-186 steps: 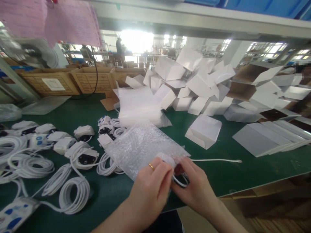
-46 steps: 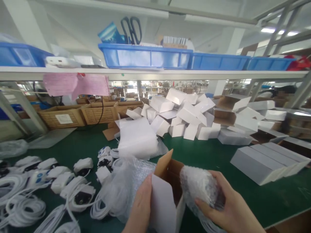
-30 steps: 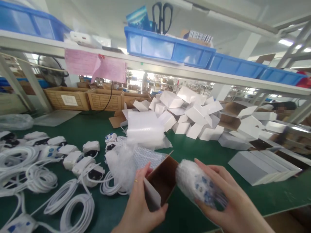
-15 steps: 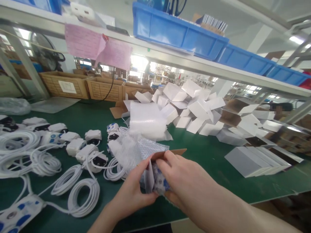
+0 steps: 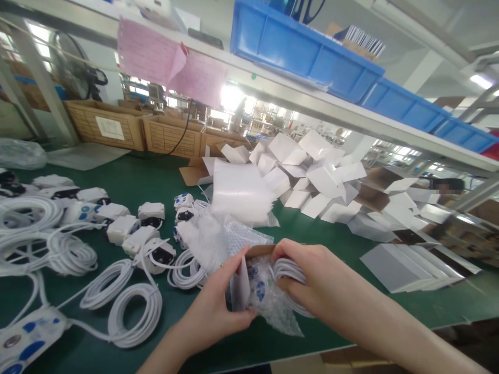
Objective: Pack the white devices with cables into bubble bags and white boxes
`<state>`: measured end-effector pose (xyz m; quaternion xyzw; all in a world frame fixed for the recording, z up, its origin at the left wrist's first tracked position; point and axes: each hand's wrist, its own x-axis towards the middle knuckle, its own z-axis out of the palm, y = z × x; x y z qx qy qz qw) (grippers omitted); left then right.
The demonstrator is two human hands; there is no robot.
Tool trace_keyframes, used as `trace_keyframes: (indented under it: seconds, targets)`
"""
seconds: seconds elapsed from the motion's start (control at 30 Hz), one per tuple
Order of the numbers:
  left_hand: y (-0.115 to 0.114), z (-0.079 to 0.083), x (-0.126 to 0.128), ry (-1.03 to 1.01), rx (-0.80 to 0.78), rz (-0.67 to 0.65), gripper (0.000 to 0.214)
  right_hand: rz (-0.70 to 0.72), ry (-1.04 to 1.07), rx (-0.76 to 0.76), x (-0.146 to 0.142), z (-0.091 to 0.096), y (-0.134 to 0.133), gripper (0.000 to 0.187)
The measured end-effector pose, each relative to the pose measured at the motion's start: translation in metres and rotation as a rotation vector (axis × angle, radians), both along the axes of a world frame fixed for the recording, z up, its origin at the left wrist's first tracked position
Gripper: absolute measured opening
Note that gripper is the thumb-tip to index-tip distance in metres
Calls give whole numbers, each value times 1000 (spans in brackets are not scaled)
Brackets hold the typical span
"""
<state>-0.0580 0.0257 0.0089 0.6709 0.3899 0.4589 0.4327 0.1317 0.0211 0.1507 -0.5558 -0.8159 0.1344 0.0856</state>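
My left hand [image 5: 218, 306] grips a small white carton [image 5: 240, 287] with a brown inside, held above the green table [image 5: 343, 259]. My right hand [image 5: 312, 278] is closed on a bubble-wrapped bundle [image 5: 268, 298]: a white device with blue marks and its coiled white cable. The bundle sits partly inside the carton's open mouth, with loose wrap hanging below it. More bubble-wrap bags [image 5: 212, 239] lie just behind the carton.
White devices with coiled cables [image 5: 128, 306] cover the table's left side. A heap of folded white cartons [image 5: 312, 176] lies behind, flat carton blanks [image 5: 405, 262] to the right. Brown boxes [image 5: 105, 127] stand at the back. Blue bins [image 5: 304, 52] sit on the shelf above.
The wrapped bundle, held beside the open carton a second ago, now sits partly inside its mouth. Both hands have closed together around carton and bundle.
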Motion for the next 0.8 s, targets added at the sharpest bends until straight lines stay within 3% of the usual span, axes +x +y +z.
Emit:
trace_keyframes:
  seconds: [0.23, 0.33, 0.43, 0.53, 0.6, 0.67, 0.73, 0.8]
  targets:
    - [0, 2, 0, -33, -13, -35, 89, 224, -51, 63, -25, -8, 7, 22]
    - [2, 0, -3, 9, 6, -2, 89, 284, -9, -19, -17, -9, 7, 36]
    - [0, -2, -7, 91, 78, 26, 91, 233, 39, -1, -1, -6, 2, 49]
    - [-13, 0, -7, 192, 345, 178, 82, 183, 75, 85, 10, -8, -2, 43]
    - [-26, 5, -1, 297, 614, 271, 56, 214, 87, 182, 12, -14, -2, 37]
    - [-36, 10, 8, 464, 893, 243, 29, 263, 40, 287, 11, -21, 1, 30]
    - [-39, 14, 19, 643, 1081, 196, 26, 336, -38, 379, 11, -29, 5, 26]
    - [-36, 16, 28, 734, 1146, 242, 33, 398, -119, 453, 12, -36, 10, 22]
